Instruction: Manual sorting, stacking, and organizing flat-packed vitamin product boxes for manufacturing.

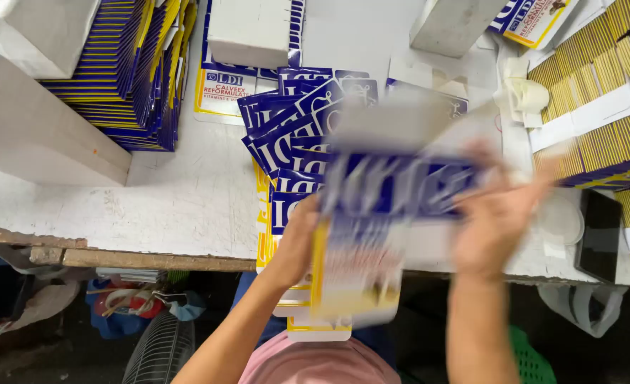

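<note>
Both of my hands hold one flat carton blank [372, 227], blue, white and yellow, blurred by motion, above the front edge of the white table [180, 199]. My left hand [297, 238] grips its left side and my right hand [496, 213] grips its right side. Beneath it lies a fanned pile of like blue carton blanks [286, 135], reaching from the table's middle to its front edge.
A leaning stack of blue and yellow blanks [126, 71] stands at back left between white blocks [38, 135]. Banded bundles [599, 107] fill the right side, with a tape roll [531, 96] and a dark phone [600, 235]. A fan grille [160, 348] sits below the table.
</note>
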